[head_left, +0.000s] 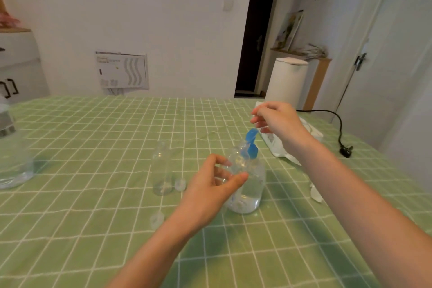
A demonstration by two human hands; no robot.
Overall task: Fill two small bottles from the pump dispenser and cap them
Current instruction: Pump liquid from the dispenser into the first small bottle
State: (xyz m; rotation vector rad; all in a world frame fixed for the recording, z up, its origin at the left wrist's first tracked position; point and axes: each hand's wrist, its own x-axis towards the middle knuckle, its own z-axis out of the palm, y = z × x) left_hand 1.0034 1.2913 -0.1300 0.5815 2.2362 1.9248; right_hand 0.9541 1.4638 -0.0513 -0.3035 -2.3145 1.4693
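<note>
The pump dispenser, clear with a blue pump head, stands on the green checked tablecloth right of centre. My left hand grips a small clear bottle and holds it tilted against the dispenser, its mouth near the blue spout. Just above the pump head hovers my right hand, fingers loosely curled, holding nothing. A second small clear bottle stands upright and uncapped to the left. Two small clear caps lie on the cloth, one beside that bottle and one nearer me.
A large clear jar stands at the table's left edge. A white packet lies behind the dispenser to the right, with a black cable and plug beyond it. A white scrap lies under my right forearm.
</note>
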